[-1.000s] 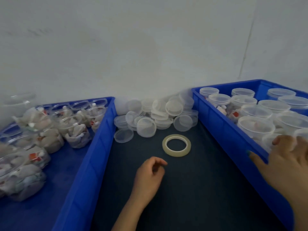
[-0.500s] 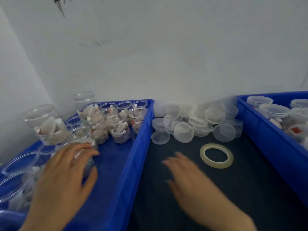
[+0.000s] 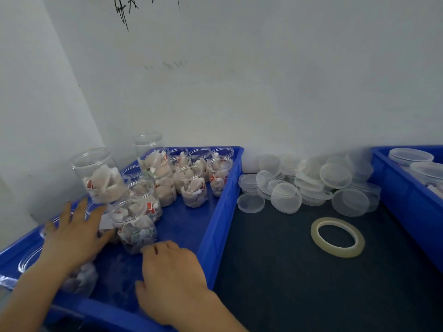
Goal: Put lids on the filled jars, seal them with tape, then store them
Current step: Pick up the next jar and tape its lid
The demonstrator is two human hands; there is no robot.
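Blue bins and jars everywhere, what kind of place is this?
Probably a small packing workstation: blue bins hold many clear jars stuffed with packets, and loose lids and a tape roll lie on the dark mat between them.

Bare all the way — left hand [image 3: 76,233], right hand [image 3: 172,267], both forearms uncovered down to the frame's bottom edge. Slender fingers, narrow wrists, knuckles standing out on the right. Nails — too blurred to read.
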